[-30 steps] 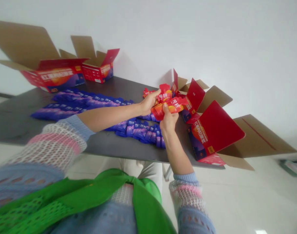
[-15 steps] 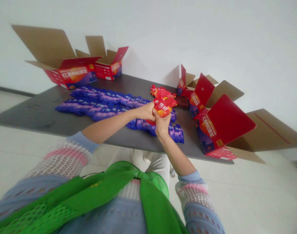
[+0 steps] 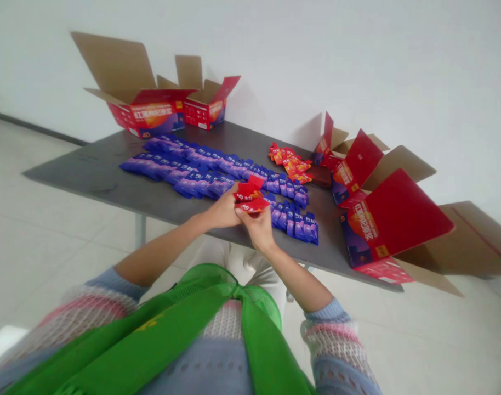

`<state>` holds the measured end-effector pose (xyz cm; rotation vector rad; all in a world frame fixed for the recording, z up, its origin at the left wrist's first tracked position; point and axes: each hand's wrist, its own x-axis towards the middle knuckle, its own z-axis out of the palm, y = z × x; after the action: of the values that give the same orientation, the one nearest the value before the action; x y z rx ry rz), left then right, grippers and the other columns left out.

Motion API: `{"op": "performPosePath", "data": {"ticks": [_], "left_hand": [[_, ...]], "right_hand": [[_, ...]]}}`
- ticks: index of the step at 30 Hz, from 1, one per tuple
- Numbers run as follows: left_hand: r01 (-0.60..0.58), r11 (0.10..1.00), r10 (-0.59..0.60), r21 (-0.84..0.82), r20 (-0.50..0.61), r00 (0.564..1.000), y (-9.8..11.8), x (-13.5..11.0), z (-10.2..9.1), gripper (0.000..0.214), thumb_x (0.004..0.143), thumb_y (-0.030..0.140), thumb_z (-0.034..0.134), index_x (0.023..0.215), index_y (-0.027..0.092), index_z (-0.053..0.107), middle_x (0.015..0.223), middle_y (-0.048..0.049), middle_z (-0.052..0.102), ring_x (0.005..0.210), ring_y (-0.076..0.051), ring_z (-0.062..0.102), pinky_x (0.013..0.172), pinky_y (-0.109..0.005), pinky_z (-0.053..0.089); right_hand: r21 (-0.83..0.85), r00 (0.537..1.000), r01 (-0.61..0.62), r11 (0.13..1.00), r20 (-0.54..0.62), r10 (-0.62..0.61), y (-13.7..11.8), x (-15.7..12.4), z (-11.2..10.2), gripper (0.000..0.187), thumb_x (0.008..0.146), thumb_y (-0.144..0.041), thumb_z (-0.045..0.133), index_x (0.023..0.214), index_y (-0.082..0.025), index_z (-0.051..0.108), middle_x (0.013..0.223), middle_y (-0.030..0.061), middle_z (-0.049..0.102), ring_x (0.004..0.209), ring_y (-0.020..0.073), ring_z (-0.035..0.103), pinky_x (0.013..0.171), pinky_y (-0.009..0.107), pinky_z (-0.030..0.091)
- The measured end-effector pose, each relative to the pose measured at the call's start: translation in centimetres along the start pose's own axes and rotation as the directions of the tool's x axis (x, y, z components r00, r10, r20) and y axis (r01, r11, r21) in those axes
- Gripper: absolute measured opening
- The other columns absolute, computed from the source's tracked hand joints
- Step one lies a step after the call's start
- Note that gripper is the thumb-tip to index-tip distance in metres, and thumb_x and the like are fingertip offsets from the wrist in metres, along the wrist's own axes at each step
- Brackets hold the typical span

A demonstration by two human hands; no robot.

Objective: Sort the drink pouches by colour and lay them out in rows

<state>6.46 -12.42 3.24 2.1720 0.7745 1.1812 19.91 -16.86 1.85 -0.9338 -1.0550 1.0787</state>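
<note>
**A:** What does the head camera show at the middle of the frame?

**B:** Two bare hands meet just above the near edge of a dark grey surface (image 3: 90,175). The left hand (image 3: 222,211) and the right hand (image 3: 256,227) are both closed on a small bunch of red packets (image 3: 249,197), fingers pinching it from either side. The bunch sits in the centre of the frame, held just above the surface.

**A:** What lies around the hands?

**B:** Just beyond them, rows of purple packets (image 3: 201,170) overlap in long bands running from centre towards the upper left. A shorter band of purple packets lies just right of the hands. Further back, right of centre, is a loose pile of red and orange packets (image 3: 291,162).

**A:** Anything else on the surface?

**B:** Open cardboard boxes, printed red and purple. Two stand at the upper left (image 3: 152,112), flaps raised, against a white wall. Three more sit at the right (image 3: 377,225), the nearest one hanging over the surface's edge.

**A:** And the person?

**B:** Knitted pastel sleeves (image 3: 332,340) fill the bottom of the frame, with a green mesh vest (image 3: 217,329) between them. Pale floor tiles lie below.
</note>
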Motion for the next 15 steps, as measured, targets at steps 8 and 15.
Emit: {"op": "performPosePath", "data": {"ticks": [8, 15], "left_hand": [[0.048, 0.999, -0.05, -0.017, -0.106, 0.993, -3.6, -1.1, 0.5, 0.095, 0.069, 0.03, 0.081, 0.146, 0.018, 0.026, 0.131, -0.0198, 0.059, 0.111, -0.031, 0.067, 0.099, -0.049, 0.055], [0.024, 1.0, -0.024, 0.001, -0.054, 0.998, -5.2, -2.0, 1.2, 0.093, 0.07, 0.037, 0.083, 0.145, 0.021, 0.03, 0.134, -0.018, 0.056, 0.116, -0.031, 0.064, 0.103, -0.051, 0.053]], "right_hand": [[0.086, 0.997, -0.079, 0.993, -0.016, 0.081, 2.0, 0.7, 1.3, 0.053, 0.07, -0.046, 0.084, 0.106, -0.024, 0.051, 0.103, 0.0011, 0.066, 0.097, 0.0187, 0.066, 0.098, 0.036, 0.056], [-0.494, 0.976, 0.078, 0.866, -0.14, -0.168, 2.9, -0.2, 0.4, 0.064, 0.068, -0.044, 0.084, 0.117, -0.02, 0.05, 0.12, 0.0108, 0.053, 0.124, 0.0294, 0.05, 0.116, 0.051, 0.041]]}}
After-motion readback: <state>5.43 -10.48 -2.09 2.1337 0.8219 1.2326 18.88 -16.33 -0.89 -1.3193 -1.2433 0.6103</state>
